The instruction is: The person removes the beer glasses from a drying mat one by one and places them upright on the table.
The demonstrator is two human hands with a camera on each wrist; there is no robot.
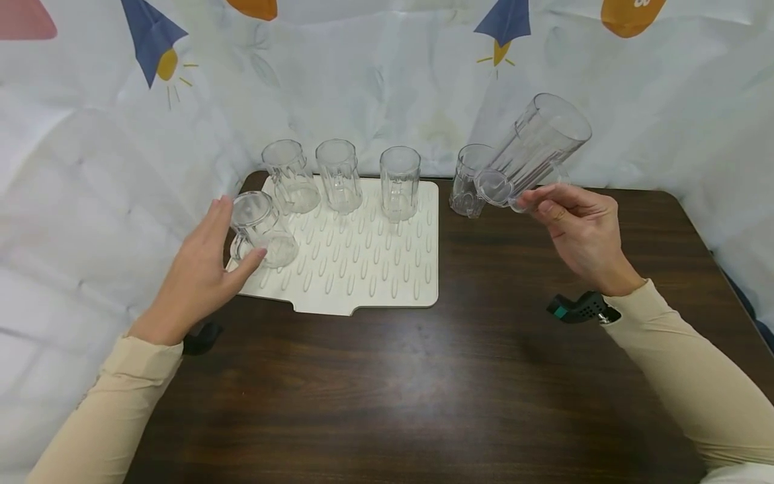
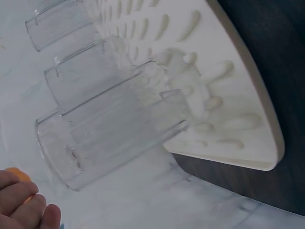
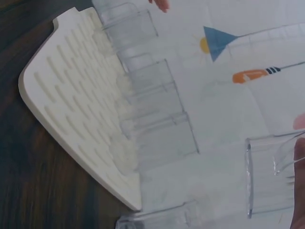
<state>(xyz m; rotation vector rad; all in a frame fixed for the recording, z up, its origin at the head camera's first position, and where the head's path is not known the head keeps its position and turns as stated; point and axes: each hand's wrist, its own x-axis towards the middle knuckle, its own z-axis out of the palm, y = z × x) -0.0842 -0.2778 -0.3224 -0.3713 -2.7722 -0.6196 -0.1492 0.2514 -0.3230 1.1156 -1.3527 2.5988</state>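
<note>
Mug-placing step, I reckon; next move wants the raised mug (image 1: 538,148) levelled on a firm grip.
I've got my left hand (image 1: 193,275) spread wide by the near-left mug (image 1: 269,232) on the white mat (image 1: 363,269), can't tell if touching; right hand (image 1: 583,232) pinches the raised mug low, rim leaning right, standing mug (image 1: 463,188) beyond.

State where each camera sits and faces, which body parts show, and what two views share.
Head: worn on the head, facing forward and down at the white tray and clear mugs; left hand, right hand and sleeves show.
Left wrist: worn there, facing mugs and the tray's corner; left fingers show lower left.
Right wrist: worn there, facing tray and mugs; right hand partly at the right edge, left fingertips at the top.
Both wrist views share tray and mugs.
</note>
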